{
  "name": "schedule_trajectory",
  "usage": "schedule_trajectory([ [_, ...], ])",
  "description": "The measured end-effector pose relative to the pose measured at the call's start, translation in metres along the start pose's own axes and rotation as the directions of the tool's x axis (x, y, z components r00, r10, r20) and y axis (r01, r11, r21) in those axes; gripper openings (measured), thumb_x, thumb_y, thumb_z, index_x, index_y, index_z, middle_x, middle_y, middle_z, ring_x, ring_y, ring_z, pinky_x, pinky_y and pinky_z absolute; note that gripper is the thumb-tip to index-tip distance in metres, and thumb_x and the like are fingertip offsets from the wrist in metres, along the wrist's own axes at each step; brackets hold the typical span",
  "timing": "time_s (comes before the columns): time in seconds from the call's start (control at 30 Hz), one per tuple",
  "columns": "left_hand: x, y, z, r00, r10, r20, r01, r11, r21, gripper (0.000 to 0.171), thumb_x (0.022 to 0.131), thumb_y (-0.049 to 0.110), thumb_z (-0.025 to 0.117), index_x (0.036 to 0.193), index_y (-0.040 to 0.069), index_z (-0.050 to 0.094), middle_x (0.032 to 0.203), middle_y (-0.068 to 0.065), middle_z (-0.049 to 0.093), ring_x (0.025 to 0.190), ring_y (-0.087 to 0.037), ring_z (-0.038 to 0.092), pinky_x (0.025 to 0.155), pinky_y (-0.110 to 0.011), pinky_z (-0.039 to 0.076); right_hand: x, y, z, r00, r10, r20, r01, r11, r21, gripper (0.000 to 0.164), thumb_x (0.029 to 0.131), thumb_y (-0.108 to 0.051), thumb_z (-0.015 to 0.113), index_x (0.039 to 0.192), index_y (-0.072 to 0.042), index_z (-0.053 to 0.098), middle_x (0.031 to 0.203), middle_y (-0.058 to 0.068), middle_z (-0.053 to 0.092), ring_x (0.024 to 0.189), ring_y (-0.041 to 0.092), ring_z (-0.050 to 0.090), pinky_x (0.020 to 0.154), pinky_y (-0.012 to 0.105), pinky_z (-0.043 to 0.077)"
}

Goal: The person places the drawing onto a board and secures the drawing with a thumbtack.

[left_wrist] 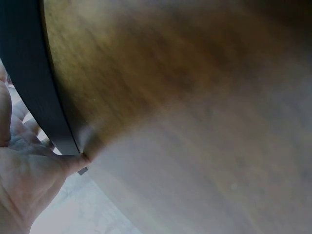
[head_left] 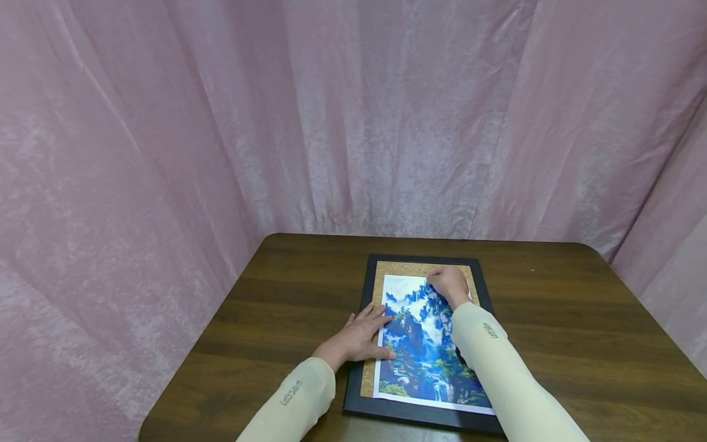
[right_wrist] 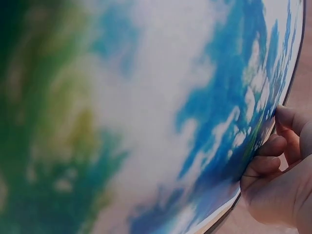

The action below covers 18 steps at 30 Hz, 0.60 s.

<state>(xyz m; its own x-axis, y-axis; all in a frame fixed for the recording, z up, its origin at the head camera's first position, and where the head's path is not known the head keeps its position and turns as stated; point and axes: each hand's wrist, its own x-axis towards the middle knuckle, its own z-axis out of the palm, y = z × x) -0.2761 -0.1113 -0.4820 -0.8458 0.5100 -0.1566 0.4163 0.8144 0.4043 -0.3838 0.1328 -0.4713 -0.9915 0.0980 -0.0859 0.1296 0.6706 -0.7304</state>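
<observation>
A blue landscape print (head_left: 411, 344) of cliffs and waterfalls lies on a cork board (head_left: 368, 376) with a black frame (head_left: 409, 415). My left hand (head_left: 359, 336) rests on the board's left side, fingers spread, with thumb and fingertips touching the print's left margin. The left wrist view shows the palm side of that hand (left_wrist: 29, 168) beside the dark frame (left_wrist: 31, 73). My right hand (head_left: 450, 285) is at the print's top edge, fingers curled and fingertips against it. In the right wrist view, that hand (right_wrist: 280, 183) hides whether anything small is pinched.
The framed board lies on a brown wooden table (head_left: 276, 294). Pink velvet curtains (head_left: 386, 123) hang behind and at both sides of the table. A tiny pale speck (head_left: 533, 270) is on the tabletop right of the frame.
</observation>
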Motion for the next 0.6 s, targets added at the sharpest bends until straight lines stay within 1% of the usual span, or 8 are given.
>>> schedule_trajectory([
  [0.17, 0.001, 0.001, 0.002, 1.0, 0.004, -0.004, -0.004, 1.0, -0.003, 0.086, 0.071, 0.07, 0.053, 0.142, 0.027, 0.031, 0.151, 0.005, 0.011, 0.137, -0.02, -0.002, 0.104, -0.056, 0.009, -0.001, 0.0, 0.0, 1.0, 0.015, -0.024, -0.015, 0.999, -0.033, 0.021, 0.087, -0.026, 0.057, 0.091, -0.01, 0.071, 0.094, 0.008, 0.064, 0.082, 0.026, 0.057, 0.076, 0.046, 0.044],
  [0.23, 0.002, 0.001, 0.002, 1.0, 0.009, -0.001, -0.009, 1.0, -0.002, 0.086, 0.071, 0.07, 0.053, 0.142, 0.027, 0.031, 0.151, 0.004, 0.011, 0.137, -0.02, -0.003, 0.104, -0.056, 0.008, 0.0, 0.0, 0.0, 0.999, 0.034, -0.034, -0.035, 0.999, -0.037, 0.021, 0.086, -0.026, 0.057, 0.089, -0.011, 0.071, 0.093, 0.007, 0.063, 0.08, 0.025, 0.057, 0.073, 0.044, 0.045],
  [0.3, 0.004, 0.001, 0.001, 1.0, 0.011, 0.003, -0.011, 1.0, 0.0, 0.086, 0.071, 0.071, 0.053, 0.142, 0.027, 0.031, 0.151, 0.004, 0.011, 0.137, -0.02, -0.002, 0.104, -0.056, 0.009, -0.001, 0.001, 0.0, 0.998, 0.043, -0.043, -0.044, 0.998, -0.034, 0.02, 0.087, -0.026, 0.056, 0.088, -0.011, 0.071, 0.091, 0.007, 0.063, 0.078, 0.025, 0.057, 0.072, 0.043, 0.044],
  [0.37, 0.005, 0.001, 0.001, 1.0, 0.003, 0.001, -0.003, 1.0, 0.01, 0.087, 0.07, 0.072, 0.054, 0.141, 0.027, 0.032, 0.151, 0.004, 0.012, 0.137, -0.02, 0.0, 0.104, -0.056, 0.01, -0.001, 0.001, 0.001, 0.999, 0.03, -0.036, -0.031, 0.999, -0.018, 0.021, 0.087, -0.025, 0.055, 0.089, -0.01, 0.07, 0.091, 0.007, 0.063, 0.078, 0.025, 0.057, 0.071, 0.044, 0.045],
  [0.43, 0.006, 0.0, 0.0, 1.0, -0.01, -0.005, 0.01, 0.999, 0.044, 0.086, 0.069, 0.073, 0.054, 0.14, 0.028, 0.035, 0.15, 0.002, 0.015, 0.137, -0.021, 0.003, 0.104, -0.056, 0.011, -0.002, 0.001, 0.0, 1.0, 0.009, -0.013, -0.009, 1.0, 0.011, 0.022, 0.089, -0.026, 0.055, 0.094, -0.008, 0.069, 0.093, 0.008, 0.062, 0.08, 0.026, 0.056, 0.074, 0.044, 0.045],
  [0.5, 0.007, -0.001, -0.003, 1.0, -0.02, -0.02, 0.021, 0.996, 0.087, 0.084, 0.068, 0.074, 0.054, 0.137, 0.029, 0.038, 0.149, 0.0, 0.018, 0.136, -0.023, 0.007, 0.104, -0.056, 0.011, -0.004, 0.002, -0.004, 0.999, -0.03, 0.012, 0.03, 0.999, 0.038, 0.026, 0.09, -0.026, 0.054, 0.103, -0.006, 0.066, 0.099, 0.012, 0.061, 0.085, 0.028, 0.057, 0.078, 0.046, 0.045],
  [0.57, 0.009, -0.004, -0.007, 0.999, -0.028, -0.047, 0.033, 0.993, 0.112, 0.081, 0.069, 0.074, 0.052, 0.134, 0.028, 0.042, 0.147, -0.003, 0.022, 0.136, -0.023, 0.011, 0.104, -0.056, 0.01, -0.005, 0.006, -0.012, 0.997, -0.071, 0.015, 0.071, 0.997, 0.036, 0.031, 0.092, -0.027, 0.052, 0.111, -0.005, 0.062, 0.105, 0.015, 0.06, 0.091, 0.03, 0.056, 0.082, 0.048, 0.043],
  [0.6, 0.01, -0.007, -0.009, 0.997, -0.039, -0.065, 0.047, 0.992, 0.113, 0.079, 0.07, 0.074, 0.05, 0.134, 0.027, 0.043, 0.147, -0.004, 0.022, 0.135, -0.023, 0.011, 0.104, -0.055, 0.008, -0.006, 0.009, -0.018, 0.996, -0.087, 0.004, 0.087, 0.996, 0.029, 0.033, 0.092, -0.028, 0.051, 0.114, -0.005, 0.06, 0.108, 0.015, 0.059, 0.094, 0.031, 0.055, 0.084, 0.048, 0.042],
])
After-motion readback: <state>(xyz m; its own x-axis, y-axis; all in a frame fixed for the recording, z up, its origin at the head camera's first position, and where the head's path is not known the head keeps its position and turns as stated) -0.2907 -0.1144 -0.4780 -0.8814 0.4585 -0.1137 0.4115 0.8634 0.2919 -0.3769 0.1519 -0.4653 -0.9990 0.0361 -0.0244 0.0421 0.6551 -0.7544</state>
